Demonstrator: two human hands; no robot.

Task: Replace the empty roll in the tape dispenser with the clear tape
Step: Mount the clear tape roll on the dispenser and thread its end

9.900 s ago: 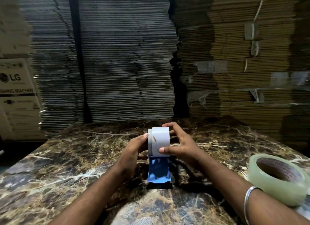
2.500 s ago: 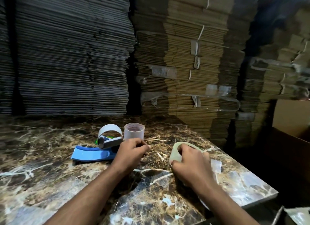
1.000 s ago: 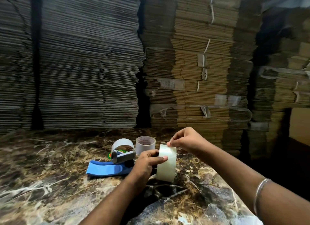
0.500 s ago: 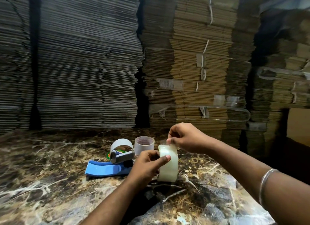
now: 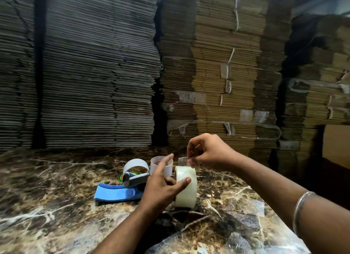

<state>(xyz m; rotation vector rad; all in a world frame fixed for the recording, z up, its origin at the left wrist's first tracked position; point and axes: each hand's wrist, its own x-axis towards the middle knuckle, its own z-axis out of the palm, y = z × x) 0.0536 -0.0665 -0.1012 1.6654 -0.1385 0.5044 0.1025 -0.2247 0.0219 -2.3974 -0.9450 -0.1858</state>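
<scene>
Since half a second ago the right hand (image 5: 209, 152) has lifted away from the top of the clear tape (image 5: 186, 187), drawing a short strip (image 5: 182, 160) of film up with it. Thumb and forefinger of that hand are pressed together on the strip's loose end, the other fingers curled above. The left hand (image 5: 161, 187) steadies the roll on its edge: the thumb lies across the roll's outer face, the forefinger points up and apart from the rest, and the remaining fingers sit behind the roll, mostly hidden. A metal bangle (image 5: 302, 212) circles the right wrist. The roll stands upright on the marble table (image 5: 47, 206), just right of the tape dispenser (image 5: 125, 185), which lies on its side with its blue handle flat. The empty roll (image 5: 160, 165) stands on end behind the left hand, beside the dispenser's wheel. Stacks of flattened cardboard (image 5: 217, 73) rise behind the table.
</scene>
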